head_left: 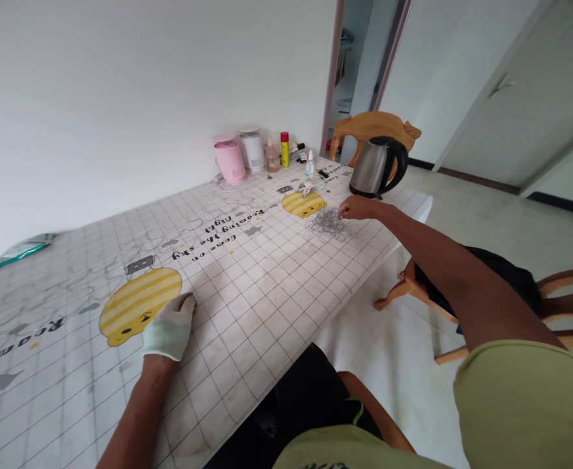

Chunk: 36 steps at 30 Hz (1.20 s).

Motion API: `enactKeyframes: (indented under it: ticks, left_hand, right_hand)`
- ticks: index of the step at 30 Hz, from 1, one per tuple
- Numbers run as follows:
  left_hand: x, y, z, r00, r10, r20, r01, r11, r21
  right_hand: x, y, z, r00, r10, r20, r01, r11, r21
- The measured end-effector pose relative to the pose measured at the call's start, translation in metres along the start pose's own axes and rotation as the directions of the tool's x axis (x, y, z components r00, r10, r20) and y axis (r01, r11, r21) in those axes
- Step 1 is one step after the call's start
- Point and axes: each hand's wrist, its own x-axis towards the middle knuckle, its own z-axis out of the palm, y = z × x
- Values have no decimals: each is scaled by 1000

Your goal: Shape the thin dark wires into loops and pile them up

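My left hand [171, 324], in a white knit glove, rests on the patterned tablecloth [247, 306] near a printed yellow bear. Its fingers are curled down, and anything under them is hidden. Stretched far out, my bare right hand [358, 208] is at the right edge of a loose tangle of thin grey loops [328, 223]. Its fingertips are pinched together at the tangle, too small to show exactly which strands they grip. Just behind the tangle lies a crumpled white glove [311, 187].
A steel kettle [370, 166] stands beyond my right hand. Along the wall are a pink canister [229, 159], a white canister [251, 150], a yellow can with red cap [285, 150] and small bottles. A green-edged packet [25, 249] lies far left. Wooden chairs [377, 124] stand around.
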Motion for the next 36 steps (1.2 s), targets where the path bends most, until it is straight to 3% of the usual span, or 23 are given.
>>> enactKeyframes:
  ticks: [6,13,17,22,25,27,28,30,31,33,36]
  left_hand:
    - [-20,31,5,998,11,-67,-10,1000,21]
    - [-31,72,43,962,273,-22,-271,961,49]
    - [-32,74,55,957,290,9,-290,955,57]
    - [-39,79,50,939,345,-6,-341,930,133]
    - [-41,116,54,844,516,150,-535,829,163]
    - [-39,152,65,716,646,264,-685,723,89]
    - [-36,170,72,671,689,274,-725,687,47]
    - [-31,200,88,638,728,251,-747,665,-30]
    - [-30,211,94,657,720,226,-726,684,-72]
    - [-29,221,102,738,654,170,-628,756,-182]
    - [-34,216,96,852,487,191,-385,831,-401]
  right_hand:
    - [-2,-7,19,998,-54,23,51,992,112]
    - [-14,-25,29,984,-173,-51,180,961,212]
    - [-17,-32,35,976,-214,-26,214,944,252]
    - [-23,-33,41,979,-202,4,187,913,363]
    - [-27,-36,44,982,-188,-1,166,866,472]
    - [-31,-40,45,985,-172,-5,148,830,538]
    - [-34,-43,46,986,-166,-4,139,811,569]
    - [-41,-50,46,987,-159,-4,126,767,629]
    - [-44,-56,46,989,-151,-13,122,744,657]
    - [-51,-70,45,991,-113,-73,132,706,696]
    - [-55,-102,45,969,-41,-245,206,683,701]
